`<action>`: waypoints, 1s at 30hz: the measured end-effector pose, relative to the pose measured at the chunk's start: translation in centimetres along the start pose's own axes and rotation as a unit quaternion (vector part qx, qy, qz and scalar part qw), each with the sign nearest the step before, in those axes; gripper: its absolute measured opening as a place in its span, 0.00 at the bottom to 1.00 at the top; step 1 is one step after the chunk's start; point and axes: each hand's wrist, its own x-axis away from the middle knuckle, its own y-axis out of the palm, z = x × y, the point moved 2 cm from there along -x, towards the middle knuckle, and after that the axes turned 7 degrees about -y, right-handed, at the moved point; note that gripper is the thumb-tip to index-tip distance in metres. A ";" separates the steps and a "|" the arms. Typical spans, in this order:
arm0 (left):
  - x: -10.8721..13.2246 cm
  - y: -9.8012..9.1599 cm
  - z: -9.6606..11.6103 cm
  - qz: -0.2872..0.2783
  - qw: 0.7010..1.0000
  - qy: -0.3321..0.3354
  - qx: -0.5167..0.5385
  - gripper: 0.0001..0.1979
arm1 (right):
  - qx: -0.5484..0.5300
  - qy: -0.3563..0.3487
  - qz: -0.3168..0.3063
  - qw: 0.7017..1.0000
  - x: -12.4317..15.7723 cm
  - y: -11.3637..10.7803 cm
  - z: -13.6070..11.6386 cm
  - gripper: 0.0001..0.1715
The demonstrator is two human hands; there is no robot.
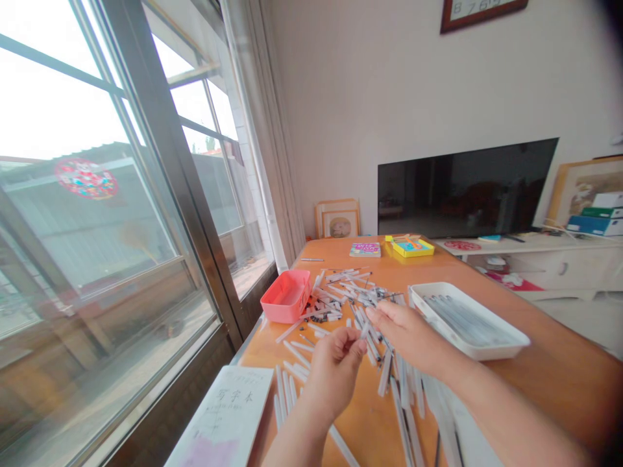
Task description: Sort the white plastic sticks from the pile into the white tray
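My left hand [338,366] is closed, its thumb and forefinger pinching a small clear pen part [364,331]. To its right, my right hand [403,327] reaches over the pile with its thumb pressed toward the fingers. What those fingers hold, if anything, is hidden. Around both hands lie many loose pen parts [343,285], whitish barrels and small black pieces among them. Clear pen barrels [287,389] are scattered left of my left hand. More long, dark-cored pens [402,415] lie under my right forearm.
A red plastic box [287,298] stands left of the pile. A white tray [506,350] holding several pens sits at right. A notebook [224,415] lies near the window side. Toward the far end are a pink booklet [365,250] and a yellow box [418,251].
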 end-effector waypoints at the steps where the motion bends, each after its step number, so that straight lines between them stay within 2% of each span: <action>1: -0.2 -0.5 -0.1 0.032 0.999 -0.006 0.024 0.12 | -0.016 -0.001 0.002 1.000 0.0 0.0 0.0 0.24; 5: -1.0 -3.0 -0.9 0.191 0.970 -0.058 0.139 0.19 | -0.016 0.009 0.004 1.000 0.0 0.2 1.3 0.23; 7: -1.3 -3.9 -1.3 0.235 0.950 -0.077 0.190 0.21 | 0.010 0.006 -0.006 1.000 0.1 0.8 2.5 0.21; 10: -1.4 -4.6 -1.9 0.267 0.925 -0.090 0.255 0.23 | 0.053 0.008 -0.044 0.998 0.0 2.1 4.1 0.14; 13: -1.5 -4.7 -2.1 0.275 0.911 -0.090 0.294 0.22 | 0.117 0.021 -0.081 0.990 -0.4 3.1 4.7 0.10; 19: -1.5 -4.6 -2.0 0.270 0.893 -0.106 0.344 0.22 | 0.229 0.021 -0.128 0.965 -2.3 4.9 4.2 0.12; 25: -1.4 -4.5 -1.9 0.261 0.882 -0.126 0.371 0.19 | 0.250 0.022 -0.148 0.956 -4.2 7.2 4.9 0.13; 30: -1.5 -4.4 -2.3 0.252 0.884 -0.118 0.376 0.16 | 0.229 0.034 -0.147 0.962 -4.9 7.7 5.7 0.11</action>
